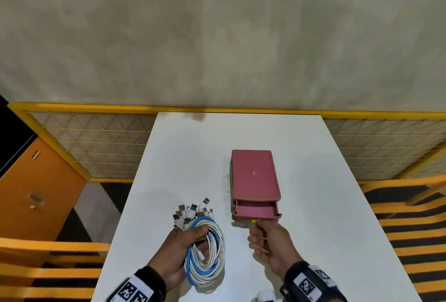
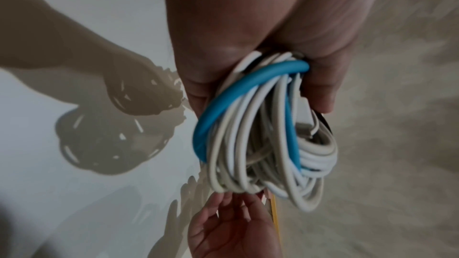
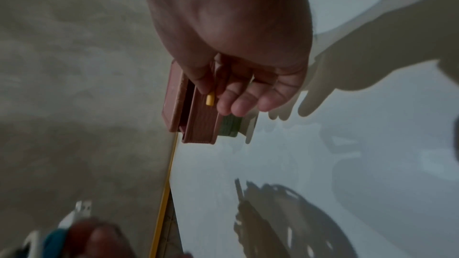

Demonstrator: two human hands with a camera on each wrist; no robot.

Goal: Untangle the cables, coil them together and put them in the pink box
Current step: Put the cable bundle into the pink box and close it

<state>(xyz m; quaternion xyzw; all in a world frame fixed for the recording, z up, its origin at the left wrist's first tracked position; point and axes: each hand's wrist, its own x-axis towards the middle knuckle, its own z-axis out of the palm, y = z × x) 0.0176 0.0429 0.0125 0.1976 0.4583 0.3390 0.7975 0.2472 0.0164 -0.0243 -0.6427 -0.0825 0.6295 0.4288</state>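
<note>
My left hand (image 1: 201,239) grips a coil of white and blue cables (image 1: 212,253) just above the white table, with the plug ends (image 1: 190,212) bunched at the coil's far side. The left wrist view shows the coil (image 2: 261,144) wrapped by the thumb and fingers of that hand (image 2: 261,93). The pink box (image 1: 253,173) lies to the right, its drawer (image 1: 255,210) pulled partly out toward me. My right hand (image 1: 255,225) pinches the drawer's small yellow knob (image 1: 253,221). In the right wrist view the thumb and fingers (image 3: 223,105) sit at the knob (image 3: 210,99).
The white table (image 1: 193,157) ends at a yellow mesh fence (image 1: 96,147) in front of a grey wall. An orange cabinet (image 1: 36,193) stands to the left. Orange slatted benches (image 1: 410,229) flank both sides. A green part (image 3: 229,127) shows under the pink box.
</note>
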